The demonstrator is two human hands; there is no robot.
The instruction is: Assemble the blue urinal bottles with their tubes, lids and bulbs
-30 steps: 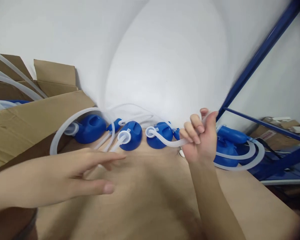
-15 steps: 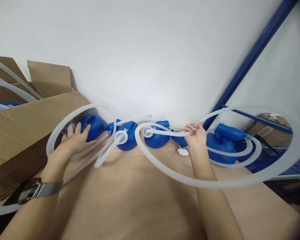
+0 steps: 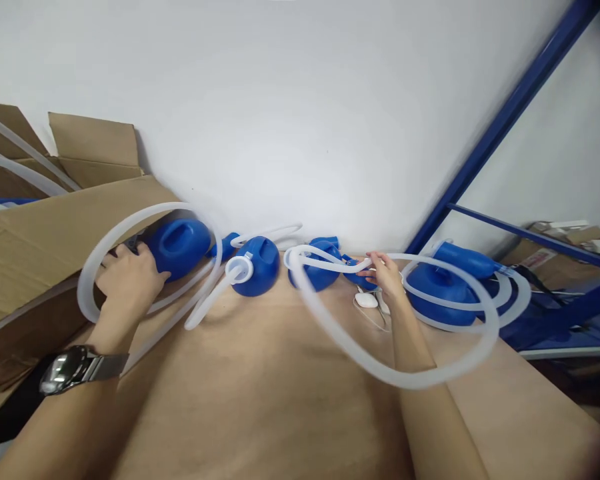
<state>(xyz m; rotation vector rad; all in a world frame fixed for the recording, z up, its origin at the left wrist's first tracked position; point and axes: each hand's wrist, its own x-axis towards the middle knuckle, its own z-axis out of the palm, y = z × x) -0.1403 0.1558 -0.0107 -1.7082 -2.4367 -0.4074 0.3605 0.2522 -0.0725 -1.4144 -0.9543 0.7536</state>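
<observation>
My left hand [image 3: 133, 280] wraps its fingers round the neck end of the leftmost blue plastic bottle [image 3: 193, 243], which lies against the cardboard box; the hand hides the bottle's mouth. A loop of translucent hose [image 3: 96, 257] arches around that wrist. My right hand [image 3: 385, 275] pinches a white translucent hose [image 3: 360, 357] between thumb and fingers. This hose runs from a blue bottle [image 3: 307, 280] near the middle and hangs in a wide loop across my right forearm. Left of it stands another blue bottle [image 3: 265, 270], with a white cap and hose.
An open cardboard box [image 3: 45, 247] with more hoses stands at the left. At the right lies a blue bottle [image 3: 443, 300] with coiled hose, near a blue metal frame [image 3: 500, 127]. A small white object with a cord [image 3: 365, 300] lies on the wooden table [image 3: 260, 393].
My left hand has gone from spread fingers to closing round the bottle's neck, and the bottle has turned slightly. My right hand moved a little left, and its hose loop has swung in smaller.
</observation>
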